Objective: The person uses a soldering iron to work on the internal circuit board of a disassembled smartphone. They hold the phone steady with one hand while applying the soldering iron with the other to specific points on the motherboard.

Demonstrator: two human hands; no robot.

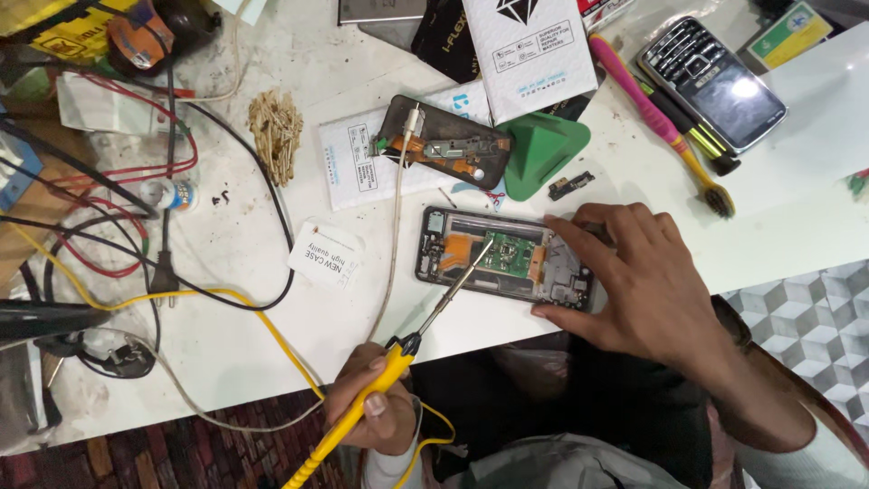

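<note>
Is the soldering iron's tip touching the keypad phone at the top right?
No, the soldering iron in the left hand points its tip into the opened phone.

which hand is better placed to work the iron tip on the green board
Left. The left hand grips the yellow iron, its tip at the green board. The right hand lies on the phone frame.

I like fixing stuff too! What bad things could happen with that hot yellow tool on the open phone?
The soldering iron in the left hand has its tip on the green board of the open phone; lingering could scorch nearby parts. The right hand steadies the phone close by, so a slip might burn fingers. The yellow cord could snag among tangled wires.
</note>
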